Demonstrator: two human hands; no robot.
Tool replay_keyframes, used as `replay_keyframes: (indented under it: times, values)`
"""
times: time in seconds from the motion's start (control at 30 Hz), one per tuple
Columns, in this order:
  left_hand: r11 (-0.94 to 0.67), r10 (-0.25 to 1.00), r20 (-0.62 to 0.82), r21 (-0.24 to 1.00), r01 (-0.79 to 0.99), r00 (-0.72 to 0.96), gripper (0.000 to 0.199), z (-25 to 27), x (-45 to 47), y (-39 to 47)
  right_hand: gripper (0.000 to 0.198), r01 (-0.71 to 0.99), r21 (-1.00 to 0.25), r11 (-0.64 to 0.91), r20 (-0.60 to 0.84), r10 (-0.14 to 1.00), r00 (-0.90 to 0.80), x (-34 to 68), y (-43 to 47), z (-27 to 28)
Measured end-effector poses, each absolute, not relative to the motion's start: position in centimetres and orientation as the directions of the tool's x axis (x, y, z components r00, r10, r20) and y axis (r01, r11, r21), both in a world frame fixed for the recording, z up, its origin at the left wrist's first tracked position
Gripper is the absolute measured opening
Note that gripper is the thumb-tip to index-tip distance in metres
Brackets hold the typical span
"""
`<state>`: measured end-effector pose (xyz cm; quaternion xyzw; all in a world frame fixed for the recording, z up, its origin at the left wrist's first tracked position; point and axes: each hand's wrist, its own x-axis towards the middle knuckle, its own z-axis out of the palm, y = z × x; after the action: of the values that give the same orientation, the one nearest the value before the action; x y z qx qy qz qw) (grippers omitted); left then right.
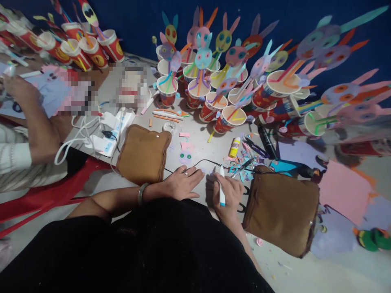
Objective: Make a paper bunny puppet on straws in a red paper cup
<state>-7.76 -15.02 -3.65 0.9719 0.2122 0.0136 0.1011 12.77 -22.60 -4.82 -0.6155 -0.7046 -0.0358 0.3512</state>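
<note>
Gripping white marker (222,187) in right hand (230,192), over tabletop (200,138); resting left hand (182,183) palm down, fingers spread, near paper rabbit face (185,156); including yellow glue stick (235,147), brown cushion (143,154).

Overall light: soft, rather dim indoor light is spreading over the pale surface (201,140).
Blue backdrop (140,24): its far expanse is sinking into dark shade.
Right grip (229,193): a dark shadow is falling on the surface just to its left.
Marker (222,187): its white barrel is standing out brightly.
Black top (146,248): its near folds are losing nearly all detail.
Paper rabbit heads (340,93): at the far right they are stretching outward and softening.
Red cups (113,47): at far left they are leaning with lens distortion.
Pixelated patch (131,85): coarse blocks are hiding detail.
</note>
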Motion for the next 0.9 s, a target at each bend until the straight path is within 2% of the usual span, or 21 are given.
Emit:
replay_keyframes:
  times: [0.13,0.4,0.47,0.63,0.73,0.83,0.9]
  values:
    - [-0.889,0.419,-0.023,0.193,0.416,0.907,0.066,-3.7,-7.7,-15.0,0.037,0.884,-0.402,0.239,0.494,0.869,-0.011,12.5,-22.4,-4.7]
    - [-0.878,0.465,0.029,0.144,0.456,0.885,0.071,-4.1,-7.5,-15.3,0.037,0.891,-0.369,0.264,0.523,0.852,-0.036,12.7,-22.5,-5.1]
    - [-0.884,0.455,0.033,0.133,0.447,0.890,0.069,-4.1,-7.6,-15.3,0.037,0.880,-0.398,0.259,0.551,0.834,0.004,12.8,-22.6,-5.2]
    - [-0.898,0.431,0.047,0.123,0.423,0.901,0.067,-4.3,-7.8,-15.2,0.034,0.802,-0.572,0.171,0.544,0.812,0.214,12.9,-23.5,-5.5]
    - [-0.892,0.443,0.059,0.128,0.433,0.895,0.067,-4.3,-7.9,-15.2,0.029,0.776,-0.617,0.133,0.547,0.781,0.301,12.8,-23.8,-5.6]
    - [-0.888,0.450,0.067,0.138,0.438,0.891,0.065,-4.3,-7.9,-15.2,0.028,0.796,-0.593,0.121,0.551,0.782,0.291,12.7,-23.7,-5.6]
    - [-0.886,0.453,0.062,0.142,0.441,0.889,0.063,-4.2,-7.8,-15.2,0.026,0.840,-0.526,0.133,0.551,0.806,0.217,12.9,-23.2,-5.4]
